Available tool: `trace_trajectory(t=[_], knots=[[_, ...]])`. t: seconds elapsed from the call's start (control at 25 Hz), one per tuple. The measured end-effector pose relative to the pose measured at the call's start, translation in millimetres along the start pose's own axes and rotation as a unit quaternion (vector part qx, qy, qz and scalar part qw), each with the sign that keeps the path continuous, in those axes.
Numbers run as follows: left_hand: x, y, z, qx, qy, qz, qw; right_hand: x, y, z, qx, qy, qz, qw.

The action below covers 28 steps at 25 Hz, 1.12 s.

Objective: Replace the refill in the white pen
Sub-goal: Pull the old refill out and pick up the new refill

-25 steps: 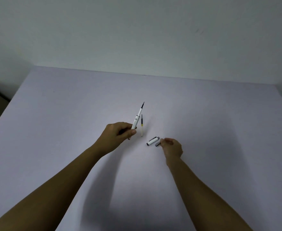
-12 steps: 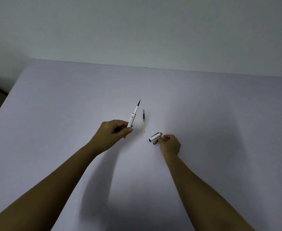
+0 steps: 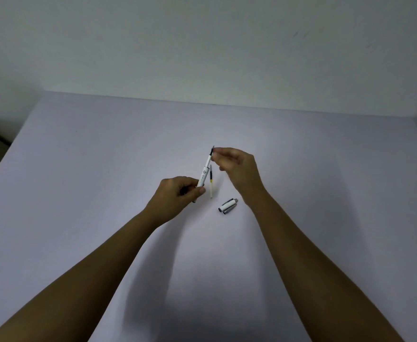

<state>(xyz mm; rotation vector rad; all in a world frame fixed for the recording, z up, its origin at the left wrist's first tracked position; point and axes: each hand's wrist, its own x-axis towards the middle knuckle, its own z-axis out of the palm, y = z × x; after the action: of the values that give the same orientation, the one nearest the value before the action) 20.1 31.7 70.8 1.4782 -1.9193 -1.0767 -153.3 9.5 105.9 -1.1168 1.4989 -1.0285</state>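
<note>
My left hand (image 3: 178, 196) grips the lower end of the white pen (image 3: 204, 172), which tilts up and away with its dark tip pointing toward the wall. The thumb and finger of my right hand (image 3: 237, 169) pinch the pen's dark tip end. A loose refill (image 3: 211, 185), dark at the top with a yellow band and a pale tube, lies on the table just right of the pen. The white pen cap (image 3: 228, 205) with its dark clip lies on the table below my right wrist.
The lavender table (image 3: 79, 169) reaches back to a pale wall. Its left edge drops to a dark floor at the far left. Both forearms stretch in from the bottom of the view.
My right hand left the pen cap on the table and rose to the pen's tip. The left hand kept its hold on the pen.
</note>
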Motion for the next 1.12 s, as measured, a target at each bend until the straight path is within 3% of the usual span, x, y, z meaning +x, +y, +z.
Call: trace_trajectory(t=[0.16, 0.24, 0.32, 0.4, 0.52, 0.68, 1.12], knots=[[2.6, -0.2, -3.8, 0.025, -0.01, 0.015, 1.0, 12.9, -3.7, -1.0, 0.009, -0.019, 0.028, 0.999], [2.2, -4.0, -5.4, 0.038, -0.02, 0.017, 0.999, 26.3, -5.9, 0.1, 0.072, -0.025, 0.074, 0.994], [1.1, -10.3, -6.7, 0.045, -0.029, 0.008, 0.999, 46.1, -4.1, -3.4, 0.164, 0.019, 0.099, 0.981], [-0.2, -18.0, -9.1, 0.049, -0.025, -0.008, 0.998, 64.8, 6.7, -8.5, 0.18, 0.067, 0.101, 0.976], [0.8, -29.1, -14.1, 0.045, -0.001, -0.028, 0.999, 83.8, 42.4, -9.1, 0.033, 0.095, 0.121, 0.987], [5.2, -38.8, -17.9, 0.039, 0.01, -0.042, 0.998, 91.9, 88.6, -3.1, -0.195, 0.078, 0.121, 0.97], [12.5, -51.5, -15.0, 0.024, 0.012, -0.038, 0.999, 103.8, 113.4, 12.0, -0.278, 0.097, 0.092, 0.951]])
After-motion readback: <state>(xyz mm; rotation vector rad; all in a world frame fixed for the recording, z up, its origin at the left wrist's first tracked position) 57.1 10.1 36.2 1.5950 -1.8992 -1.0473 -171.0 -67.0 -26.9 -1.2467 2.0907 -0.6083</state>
